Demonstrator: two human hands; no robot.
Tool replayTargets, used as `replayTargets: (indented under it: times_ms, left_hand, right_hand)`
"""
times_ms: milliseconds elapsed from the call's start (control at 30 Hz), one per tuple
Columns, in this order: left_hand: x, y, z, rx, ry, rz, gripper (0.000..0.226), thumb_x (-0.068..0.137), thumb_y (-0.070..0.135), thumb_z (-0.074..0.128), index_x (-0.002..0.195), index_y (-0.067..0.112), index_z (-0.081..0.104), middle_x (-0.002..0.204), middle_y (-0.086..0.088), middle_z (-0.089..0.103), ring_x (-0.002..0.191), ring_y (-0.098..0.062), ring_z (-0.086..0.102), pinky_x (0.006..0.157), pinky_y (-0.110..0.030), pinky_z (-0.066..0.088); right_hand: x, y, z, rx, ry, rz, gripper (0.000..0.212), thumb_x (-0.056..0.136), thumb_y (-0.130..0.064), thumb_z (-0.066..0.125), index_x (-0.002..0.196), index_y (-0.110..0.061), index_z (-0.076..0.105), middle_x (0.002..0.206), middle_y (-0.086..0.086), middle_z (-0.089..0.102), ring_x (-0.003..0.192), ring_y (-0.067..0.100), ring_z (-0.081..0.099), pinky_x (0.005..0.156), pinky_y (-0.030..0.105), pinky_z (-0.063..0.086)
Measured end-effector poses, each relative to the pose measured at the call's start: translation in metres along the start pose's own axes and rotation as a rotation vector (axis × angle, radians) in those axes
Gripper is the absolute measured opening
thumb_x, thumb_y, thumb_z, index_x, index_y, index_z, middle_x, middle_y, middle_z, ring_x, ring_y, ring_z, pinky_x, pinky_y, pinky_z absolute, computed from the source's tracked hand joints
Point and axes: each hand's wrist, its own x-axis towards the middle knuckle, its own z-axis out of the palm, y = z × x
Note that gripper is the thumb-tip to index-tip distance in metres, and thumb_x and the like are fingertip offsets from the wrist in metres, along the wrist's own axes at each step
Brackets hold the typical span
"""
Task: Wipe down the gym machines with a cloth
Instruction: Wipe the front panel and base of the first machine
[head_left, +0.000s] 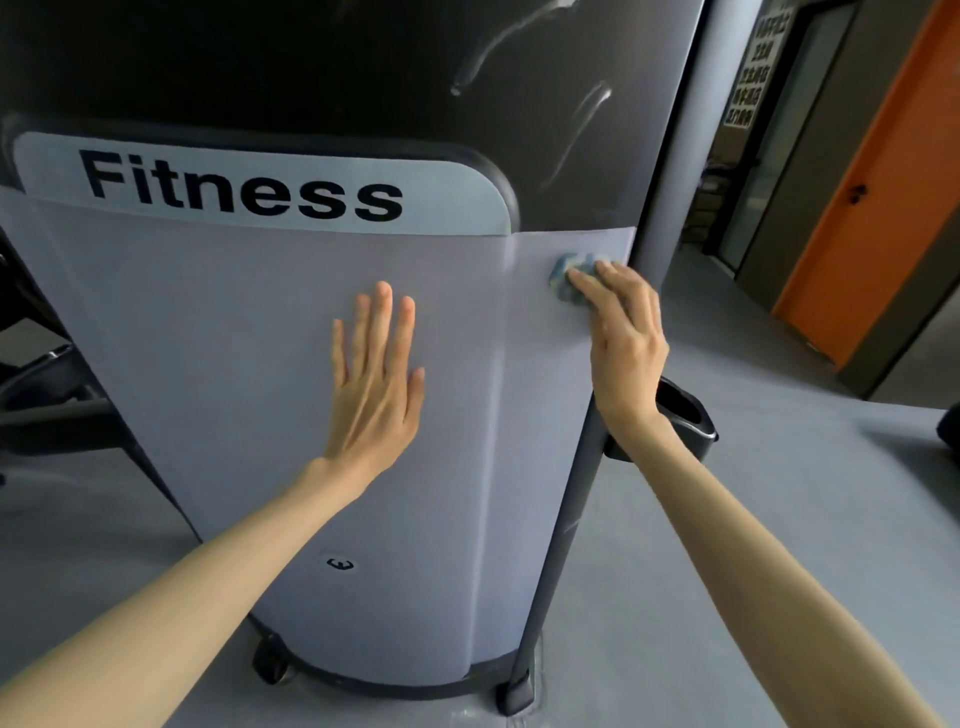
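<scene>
The "Fitness" label (244, 187) sat high on the gym machine's pale grey panel (208, 338). Directly below the label, the left hand (376, 384) lay flat against the panel, fingers straight and close together, holding nothing. Below and to the right of the label, near the panel's right edge, the right hand (623, 338) had its fingers curved over a bunched blue cloth (563, 273), pressing it to the surface. Above the label, the dark upper panel (363, 78) carried pale smeared streaks (576, 130). Far below the label a small dark logo (340, 564) marked the panel. A black cup holder (680, 410) jutted out lower right of the label, and an orange door (883, 182) stood well to its right.
</scene>
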Motion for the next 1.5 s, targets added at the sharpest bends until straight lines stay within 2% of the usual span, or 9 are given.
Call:
replayTargets:
  times_ms: [167, 367, 467, 633, 733, 867, 1067, 1333, 1500]
  left_hand:
    - [0.000, 0.003, 0.006, 0.031, 0.037, -0.018, 0.070, 0.097, 0.016, 0.045, 0.155, 0.005, 0.007, 0.161, -0.019, 0.005, 0.149, -0.033, -0.001, 0.120, -0.048, -0.005]
    - [0.000, 0.002, 0.014, 0.028, 0.062, -0.020, 0.068, 0.098, 0.020, 0.041, 0.155, 0.007, 0.005, 0.159, -0.023, 0.009, 0.149, -0.023, -0.016, 0.120, -0.050, -0.005]
    - [0.000, 0.002, 0.019, 0.028, 0.077, -0.015, 0.069, 0.098, 0.020, 0.040, 0.154, 0.009, 0.003, 0.158, -0.022, 0.006, 0.150, -0.027, -0.013, 0.120, -0.050, -0.006]
    - [0.000, 0.003, 0.021, 0.038, 0.090, -0.015, 0.068, 0.098, 0.019, 0.041, 0.154, 0.009, 0.004, 0.158, -0.022, 0.006, 0.147, -0.035, -0.003, 0.120, -0.050, -0.005]
    - [-0.001, 0.000, 0.017, 0.034, 0.070, -0.001, 0.068, 0.097, 0.021, 0.042, 0.154, 0.007, 0.007, 0.158, -0.024, 0.010, 0.148, -0.034, -0.003, 0.120, -0.049, -0.005]
    - [-0.002, -0.008, 0.010, -0.022, 0.051, 0.033, 0.066, 0.097, 0.021, 0.046, 0.153, 0.004, 0.014, 0.158, -0.023, 0.012, 0.151, -0.024, -0.008, 0.121, -0.043, -0.006]
    - [-0.019, -0.017, 0.005, -0.036, 0.018, 0.038, 0.069, 0.093, 0.010, 0.052, 0.152, 0.003, 0.017, 0.159, -0.020, 0.011, 0.152, -0.025, -0.001, 0.122, -0.041, -0.002]
    - [-0.067, -0.048, 0.002, 0.030, -0.051, -0.079, 0.067, 0.097, 0.016, 0.046, 0.154, 0.005, 0.014, 0.161, -0.021, 0.011, 0.149, -0.034, 0.012, 0.123, -0.042, 0.000]
    - [-0.095, -0.072, 0.001, 0.041, -0.134, -0.190, 0.067, 0.098, 0.017, 0.037, 0.157, 0.012, 0.005, 0.163, -0.017, 0.005, 0.152, -0.022, 0.000, 0.123, -0.039, -0.002]
  right_hand:
    - [-0.015, 0.003, 0.014, 0.012, 0.108, 0.033, 0.033, 0.088, 0.014, 0.056, 0.110, -0.005, 0.072, 0.124, 0.003, 0.049, 0.114, 0.032, 0.054, 0.103, 0.011, 0.033]
    - [-0.155, 0.022, 0.011, -0.019, -0.367, 0.158, 0.064, 0.069, 0.020, 0.073, 0.112, -0.027, 0.065, 0.122, -0.003, 0.047, 0.112, 0.021, 0.046, 0.085, 0.028, 0.047]
    - [-0.186, 0.021, 0.005, -0.079, -0.515, 0.100, 0.063, 0.049, 0.024, 0.080, 0.099, -0.014, 0.073, 0.111, -0.001, 0.048, 0.095, 0.023, 0.046, 0.063, 0.022, 0.040]
    - [-0.200, 0.031, 0.005, -0.116, -0.624, 0.014, 0.071, 0.033, 0.027, 0.073, 0.092, -0.012, 0.067, 0.101, 0.001, 0.045, 0.086, 0.023, 0.043, 0.053, 0.027, 0.046]
    - [-0.195, 0.031, -0.001, -0.103, -0.618, -0.088, 0.078, 0.042, 0.021, 0.079, 0.105, -0.018, 0.054, 0.104, 0.002, 0.044, 0.088, 0.024, 0.044, 0.068, 0.033, 0.049]
    - [-0.133, 0.011, 0.006, -0.001, -0.354, -0.185, 0.053, 0.078, 0.008, 0.071, 0.120, -0.020, 0.055, 0.120, 0.000, 0.047, 0.109, 0.024, 0.048, 0.091, 0.032, 0.038]
    - [-0.066, -0.018, 0.040, 0.016, 0.043, -0.158, 0.035, 0.093, 0.007, 0.059, 0.118, -0.015, 0.069, 0.120, 0.001, 0.050, 0.108, 0.023, 0.053, 0.084, 0.041, 0.052]
    - [-0.176, -0.011, 0.019, 0.011, -0.492, -0.314, 0.057, 0.075, 0.012, 0.066, 0.124, -0.016, 0.058, 0.116, 0.000, 0.045, 0.099, 0.023, 0.048, 0.079, 0.036, 0.050]
    - [-0.096, -0.062, 0.030, 0.141, -0.346, -0.520, 0.044, 0.089, 0.004, 0.055, 0.127, -0.017, 0.058, 0.122, 0.000, 0.046, 0.105, 0.022, 0.051, 0.080, 0.032, 0.042]
